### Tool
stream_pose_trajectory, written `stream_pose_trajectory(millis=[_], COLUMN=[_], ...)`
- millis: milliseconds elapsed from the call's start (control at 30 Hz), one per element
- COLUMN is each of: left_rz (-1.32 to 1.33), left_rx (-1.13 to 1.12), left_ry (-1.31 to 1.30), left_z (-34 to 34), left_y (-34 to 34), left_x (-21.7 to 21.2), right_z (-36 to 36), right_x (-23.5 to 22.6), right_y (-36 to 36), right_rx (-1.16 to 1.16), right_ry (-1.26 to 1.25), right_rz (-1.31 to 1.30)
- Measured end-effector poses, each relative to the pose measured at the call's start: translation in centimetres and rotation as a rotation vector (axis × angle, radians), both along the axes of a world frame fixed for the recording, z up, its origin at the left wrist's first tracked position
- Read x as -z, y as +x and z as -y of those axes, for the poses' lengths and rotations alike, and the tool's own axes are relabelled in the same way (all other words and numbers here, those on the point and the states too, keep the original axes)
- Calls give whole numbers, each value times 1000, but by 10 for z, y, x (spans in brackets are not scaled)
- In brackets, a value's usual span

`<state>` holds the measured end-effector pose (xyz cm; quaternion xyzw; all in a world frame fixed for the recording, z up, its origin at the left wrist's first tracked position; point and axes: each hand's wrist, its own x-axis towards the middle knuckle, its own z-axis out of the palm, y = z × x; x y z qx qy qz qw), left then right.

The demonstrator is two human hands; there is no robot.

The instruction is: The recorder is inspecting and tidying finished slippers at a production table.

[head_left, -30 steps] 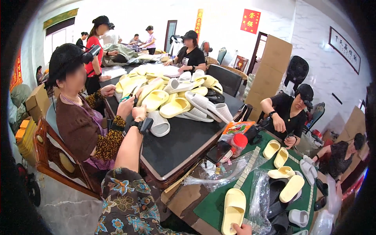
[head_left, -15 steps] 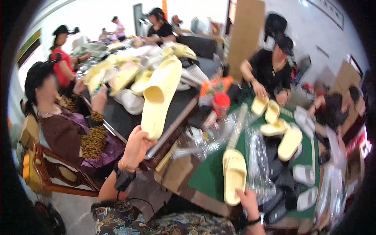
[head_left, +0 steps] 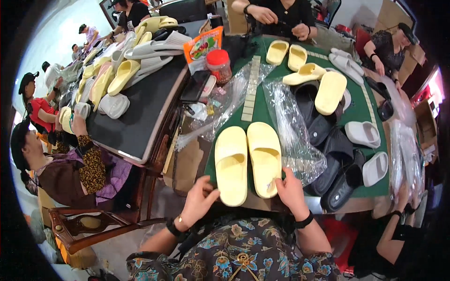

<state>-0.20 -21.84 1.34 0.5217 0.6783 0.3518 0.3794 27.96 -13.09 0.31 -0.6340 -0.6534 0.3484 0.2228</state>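
A pair of pale yellow slide slippers lies side by side on the green table in front of me, toes away from me. At the heel of the left slipper [head_left: 231, 175], my left hand [head_left: 198, 200] has its thumb and fingers apart, the thumb tip close to the sole's edge. My right hand [head_left: 291, 193] pinches the heel edge of the right slipper [head_left: 263, 161], thumb on the insole. A small mark shows on that insole near the thumb. The underside of both slippers is hidden.
Black slippers [head_left: 338, 150], grey slippers [head_left: 363, 134] and more yellow slippers [head_left: 331, 93] lie to the right and beyond. Clear plastic bags [head_left: 291, 124] and a red-lidded jar [head_left: 219, 65] are nearby. A slipper-laden black table [head_left: 140, 110] stands left. Co-workers sit around.
The left slipper has come down from the raised left hand to beside the right one on the table. My left hand has loosened from it. The view has turned to the right.
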Motion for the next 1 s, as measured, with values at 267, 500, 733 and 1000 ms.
stream_pose_trajectory(millis=[267, 500, 733, 1000], left_rz=[-256, 114, 59, 890], left_rx=[106, 376, 630, 804], left_ry=[98, 157, 4, 60], left_z=[-26, -28, -37, 20], left_y=[11, 63, 56, -12], left_x=[1, -39, -71, -293], right_z=[17, 20, 19, 18], right_x=[-16, -69, -71, -22], right_y=[5, -15, -35, -27], right_rx=[-79, -29, 22, 33], right_ry=[-82, 11, 64, -45], right_rz=[2, -724, -867, -818])
